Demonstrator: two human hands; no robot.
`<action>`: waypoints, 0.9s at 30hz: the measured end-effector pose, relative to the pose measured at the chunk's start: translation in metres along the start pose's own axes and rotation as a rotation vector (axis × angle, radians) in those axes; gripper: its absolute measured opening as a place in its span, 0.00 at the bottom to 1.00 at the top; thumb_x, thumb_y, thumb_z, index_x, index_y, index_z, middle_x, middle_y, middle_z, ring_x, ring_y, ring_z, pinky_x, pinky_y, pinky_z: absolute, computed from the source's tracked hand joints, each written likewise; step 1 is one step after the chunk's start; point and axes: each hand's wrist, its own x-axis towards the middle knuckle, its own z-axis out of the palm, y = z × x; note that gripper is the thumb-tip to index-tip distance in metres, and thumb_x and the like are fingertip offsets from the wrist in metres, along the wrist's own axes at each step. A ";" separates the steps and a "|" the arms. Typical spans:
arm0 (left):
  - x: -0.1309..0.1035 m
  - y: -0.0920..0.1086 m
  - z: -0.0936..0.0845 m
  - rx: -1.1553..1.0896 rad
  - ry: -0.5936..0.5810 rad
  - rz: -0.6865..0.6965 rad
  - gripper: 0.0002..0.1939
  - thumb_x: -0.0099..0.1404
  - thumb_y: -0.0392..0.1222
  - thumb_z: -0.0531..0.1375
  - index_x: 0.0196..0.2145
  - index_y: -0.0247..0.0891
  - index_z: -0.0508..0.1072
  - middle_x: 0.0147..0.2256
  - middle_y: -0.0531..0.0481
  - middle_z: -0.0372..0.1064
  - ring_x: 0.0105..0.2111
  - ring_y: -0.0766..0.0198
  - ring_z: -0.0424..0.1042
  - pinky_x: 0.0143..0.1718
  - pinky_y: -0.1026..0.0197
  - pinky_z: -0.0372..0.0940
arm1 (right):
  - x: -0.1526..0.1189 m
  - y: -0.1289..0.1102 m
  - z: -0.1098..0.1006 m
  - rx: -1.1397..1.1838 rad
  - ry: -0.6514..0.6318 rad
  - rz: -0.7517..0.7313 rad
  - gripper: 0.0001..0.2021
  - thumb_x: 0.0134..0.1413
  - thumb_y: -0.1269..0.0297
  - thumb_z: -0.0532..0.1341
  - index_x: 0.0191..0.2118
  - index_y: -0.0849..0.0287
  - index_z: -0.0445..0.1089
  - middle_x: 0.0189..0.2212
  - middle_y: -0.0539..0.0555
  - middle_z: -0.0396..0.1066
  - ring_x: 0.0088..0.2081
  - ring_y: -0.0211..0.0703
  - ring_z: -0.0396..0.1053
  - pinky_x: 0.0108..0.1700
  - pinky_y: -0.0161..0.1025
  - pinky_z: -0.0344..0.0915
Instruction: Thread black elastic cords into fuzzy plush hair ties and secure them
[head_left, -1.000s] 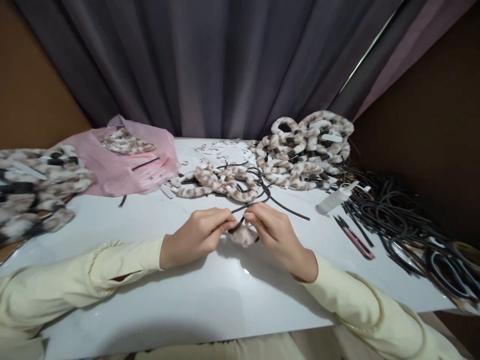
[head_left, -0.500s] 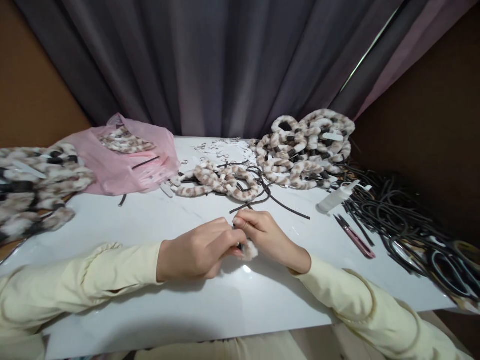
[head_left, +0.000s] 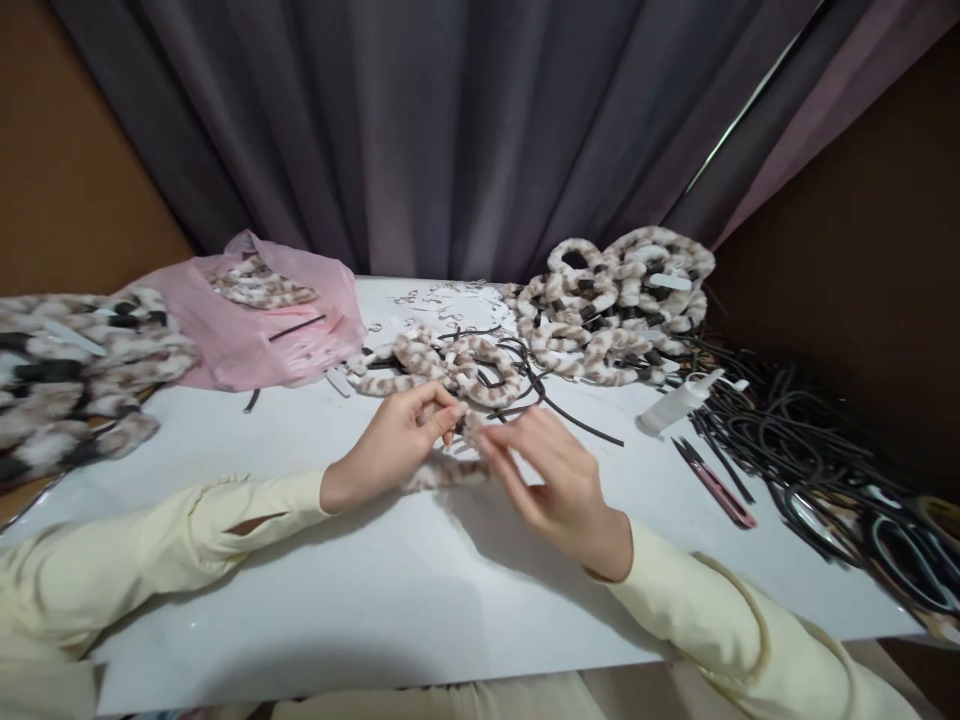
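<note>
Between my two hands is a spotted white-and-brown plush tube (head_left: 450, 475), its lower stretch hanging just over the table. My left hand (head_left: 390, 440) pinches its upper end, where a small dark piece shows at the fingertips. From the other side, my right hand (head_left: 551, 470) grips the plush close to that same end, fingers bent and slightly blurred. Just beyond them lie finished-looking plush rings (head_left: 487, 370) and loose black cords (head_left: 577, 425).
A pink plastic bag (head_left: 195, 340) with plush inside sits at back left, beside a plush pile (head_left: 45, 400). At right are stacked plush rings (head_left: 622, 290), a squeeze bottle (head_left: 679, 402), thread snips (head_left: 716, 485), tangled black cords (head_left: 780, 430) and scissors (head_left: 907, 560).
Both hands have turned, and the left has moved up and away from me. The plush tube, mostly hidden in the hands before, now shows a longer stretch beneath them.
</note>
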 end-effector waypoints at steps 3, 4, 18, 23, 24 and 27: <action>0.005 0.000 -0.001 -0.206 -0.040 -0.195 0.11 0.61 0.43 0.56 0.24 0.35 0.64 0.19 0.57 0.60 0.19 0.71 0.58 0.22 0.68 0.55 | -0.005 -0.002 0.007 -0.228 -0.129 -0.084 0.10 0.60 0.71 0.51 0.34 0.63 0.69 0.21 0.54 0.65 0.26 0.41 0.56 0.29 0.39 0.51; 0.006 -0.001 0.000 -0.275 -0.054 -0.253 0.11 0.61 0.43 0.56 0.23 0.35 0.63 0.19 0.57 0.60 0.19 0.71 0.57 0.22 0.68 0.54 | -0.005 -0.002 0.009 -0.280 -0.149 -0.075 0.11 0.61 0.71 0.50 0.33 0.64 0.69 0.21 0.54 0.65 0.26 0.41 0.56 0.29 0.39 0.50; -0.001 -0.015 0.008 0.262 0.078 0.374 0.07 0.65 0.37 0.51 0.28 0.37 0.64 0.23 0.55 0.62 0.22 0.70 0.60 0.25 0.67 0.57 | 0.006 -0.004 0.010 0.827 -0.530 0.776 0.20 0.59 0.53 0.52 0.21 0.61 0.60 0.14 0.43 0.48 0.18 0.30 0.45 0.21 0.32 0.45; -0.004 -0.024 0.008 0.501 -0.026 0.774 0.08 0.66 0.33 0.48 0.30 0.35 0.64 0.24 0.51 0.61 0.26 0.65 0.59 0.31 0.62 0.58 | 0.007 -0.008 0.000 0.687 -0.611 0.657 0.16 0.58 0.65 0.53 0.21 0.63 0.64 0.15 0.45 0.53 0.19 0.30 0.49 0.22 0.32 0.47; -0.005 -0.024 0.008 0.521 -0.060 0.783 0.08 0.66 0.33 0.48 0.30 0.35 0.64 0.24 0.50 0.61 0.26 0.64 0.58 0.31 0.62 0.59 | 0.007 -0.008 -0.001 0.661 -0.628 0.642 0.15 0.58 0.67 0.53 0.20 0.63 0.65 0.15 0.46 0.54 0.19 0.31 0.50 0.23 0.32 0.48; -0.006 -0.023 0.008 0.536 -0.122 0.724 0.09 0.67 0.34 0.47 0.30 0.35 0.64 0.25 0.50 0.62 0.27 0.64 0.60 0.33 0.61 0.59 | 0.008 -0.008 -0.005 0.586 -0.667 0.565 0.15 0.58 0.68 0.52 0.22 0.63 0.65 0.17 0.46 0.56 0.20 0.31 0.52 0.24 0.32 0.49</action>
